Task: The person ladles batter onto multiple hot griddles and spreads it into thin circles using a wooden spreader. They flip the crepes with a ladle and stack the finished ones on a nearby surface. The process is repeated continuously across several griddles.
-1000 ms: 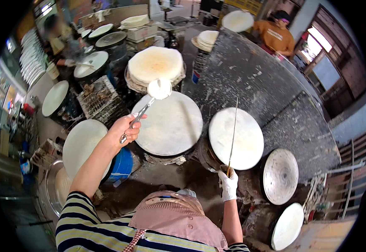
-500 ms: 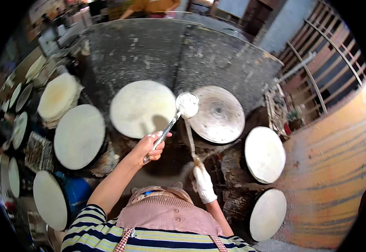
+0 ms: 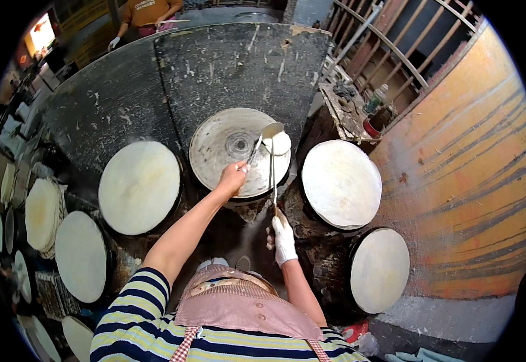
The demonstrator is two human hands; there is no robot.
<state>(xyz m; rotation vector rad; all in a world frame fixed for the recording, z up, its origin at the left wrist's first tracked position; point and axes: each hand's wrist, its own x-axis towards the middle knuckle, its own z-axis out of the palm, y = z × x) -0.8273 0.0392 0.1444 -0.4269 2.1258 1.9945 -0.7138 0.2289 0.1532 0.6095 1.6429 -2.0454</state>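
A metal ladle (image 3: pixel 272 129) is tilted over the right side of a round, bare griddle (image 3: pixel 220 136) in front of me. My bare left hand (image 3: pixel 233 179) is closed around its handle. White batter (image 3: pixel 280 143) shows as a small patch just below the ladle's bowl. My right hand (image 3: pixel 283 242), in a white glove, grips a long thin flat stick (image 3: pixel 274 181) that points away from me, its far end near the batter. Pale, thin rounds cover the griddles on both sides, one at the left (image 3: pixel 139 187) and one at the right (image 3: pixel 342 184).
A dark, spattered panel (image 3: pixel 232 66) stands behind the griddles. Stacked pale rounds (image 3: pixel 44 214) lie at the left. A streaked orange wall (image 3: pixel 468 181) bounds the right, with a cluttered ledge (image 3: pixel 350 114) before it. Beyond the panel is another person (image 3: pixel 148 12).
My view has turned right, so the bare griddle is now centred. The ladle, level and full of batter before, is now tipped, with white batter beneath it. Both hands keep their holds.
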